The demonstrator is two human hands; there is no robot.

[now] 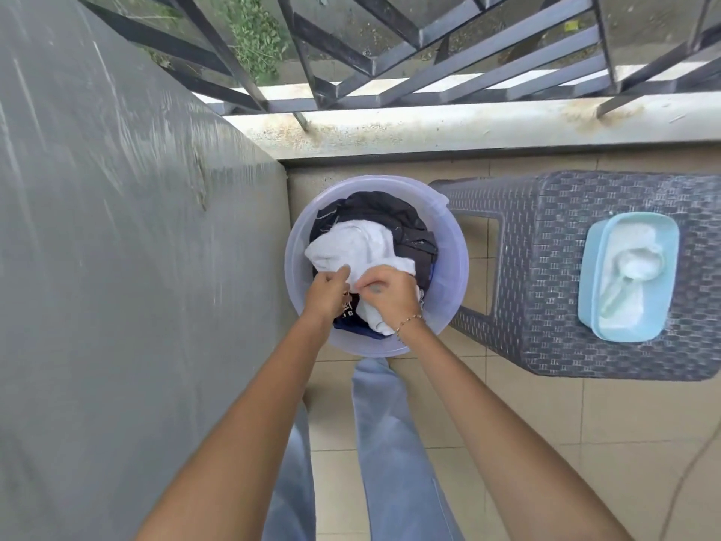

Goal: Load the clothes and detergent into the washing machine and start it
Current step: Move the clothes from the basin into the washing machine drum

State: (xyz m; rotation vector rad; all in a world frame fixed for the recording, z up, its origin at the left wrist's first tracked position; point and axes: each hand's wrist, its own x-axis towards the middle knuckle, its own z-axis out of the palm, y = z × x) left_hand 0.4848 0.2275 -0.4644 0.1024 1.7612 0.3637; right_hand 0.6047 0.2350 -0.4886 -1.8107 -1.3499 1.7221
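I have my left hand and right hand both pinched shut on the white terry towel heaped over dark garments in the round translucent lilac plastic basin on the floor. I judge loading barely begun: the clothes are all in the basin, the pale blue rectangular tub of white detergent powder sits untouched on the grey woven stool, and no washing machine is in view.

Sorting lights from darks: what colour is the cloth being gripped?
White, seen in the head view.
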